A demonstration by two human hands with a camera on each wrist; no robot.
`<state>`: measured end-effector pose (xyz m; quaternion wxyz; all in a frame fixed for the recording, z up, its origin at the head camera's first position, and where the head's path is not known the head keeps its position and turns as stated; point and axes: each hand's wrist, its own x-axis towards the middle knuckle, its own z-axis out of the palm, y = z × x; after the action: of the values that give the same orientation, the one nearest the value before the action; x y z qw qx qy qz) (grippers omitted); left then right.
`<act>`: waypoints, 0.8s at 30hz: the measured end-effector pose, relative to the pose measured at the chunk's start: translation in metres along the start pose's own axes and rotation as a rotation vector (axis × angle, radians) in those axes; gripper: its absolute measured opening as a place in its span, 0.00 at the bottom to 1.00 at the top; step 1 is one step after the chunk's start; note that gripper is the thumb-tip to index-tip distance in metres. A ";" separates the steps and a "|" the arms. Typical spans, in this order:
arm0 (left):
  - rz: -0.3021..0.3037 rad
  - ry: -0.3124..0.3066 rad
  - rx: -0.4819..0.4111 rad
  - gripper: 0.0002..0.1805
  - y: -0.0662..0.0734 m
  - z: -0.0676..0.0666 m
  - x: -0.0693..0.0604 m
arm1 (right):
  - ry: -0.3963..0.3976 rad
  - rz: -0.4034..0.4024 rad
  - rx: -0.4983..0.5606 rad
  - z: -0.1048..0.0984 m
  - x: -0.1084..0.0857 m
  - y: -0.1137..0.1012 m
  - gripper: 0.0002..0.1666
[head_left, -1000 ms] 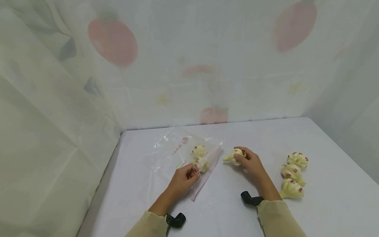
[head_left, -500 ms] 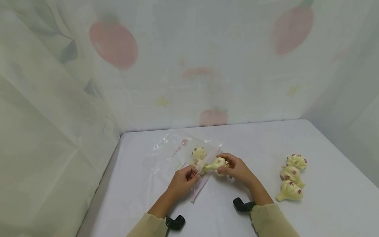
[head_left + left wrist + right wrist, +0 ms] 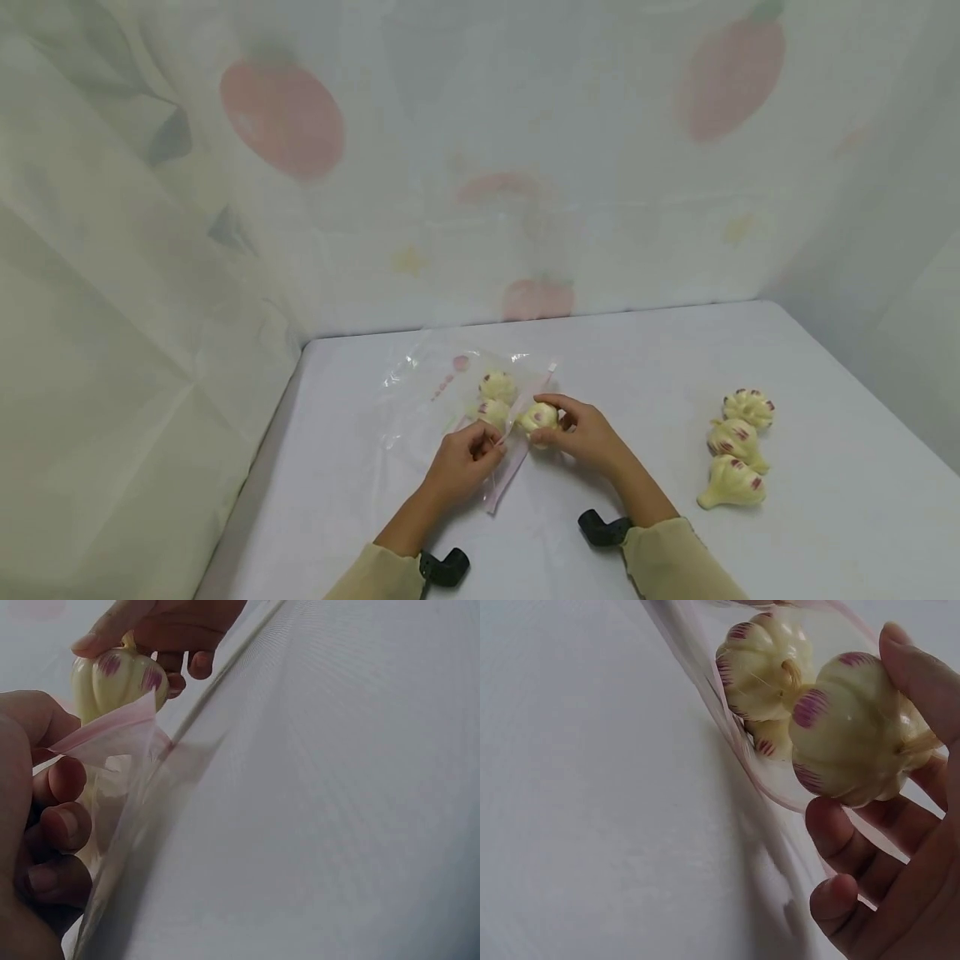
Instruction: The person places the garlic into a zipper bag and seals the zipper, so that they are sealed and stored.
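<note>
A clear zip bag point(image 3: 423, 392) with a pink zip edge lies on the table, two garlic bulbs point(image 3: 497, 386) inside it. My left hand point(image 3: 461, 461) pinches the bag's edge at its mouth, which gapes in the right wrist view. Between the thumb and fingers of my right hand point(image 3: 588, 435) is another garlic bulb point(image 3: 855, 731), pale with purple streaks. It sits at the open mouth, close to a bulb in the bag point(image 3: 761, 671). In the left wrist view, the pink zip edge point(image 3: 112, 724) partly covers the held bulb point(image 3: 124, 679).
Three more garlic bulbs point(image 3: 735, 442) lie in a row on the right of the white table point(image 3: 622, 358). A curtain with printed fruit point(image 3: 536, 242) hangs behind the table's back edge, and more cloth point(image 3: 112, 375) hangs at the left.
My right hand has moved left with its garlic bulb, from beside the bag to the bag's mouth. The left hand has kept its pinch on the bag's edge, nearly still.
</note>
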<state>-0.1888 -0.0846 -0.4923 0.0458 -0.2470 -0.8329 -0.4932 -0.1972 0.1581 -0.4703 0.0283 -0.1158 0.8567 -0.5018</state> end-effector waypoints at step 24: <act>0.063 0.049 -0.041 0.05 -0.001 0.003 0.001 | 0.097 0.054 0.094 0.016 0.002 -0.001 0.29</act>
<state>-0.1898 -0.0825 -0.4946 0.0768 -0.2619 -0.8130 -0.5143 -0.1966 0.1428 -0.4771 0.0056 -0.0668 0.8355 -0.5454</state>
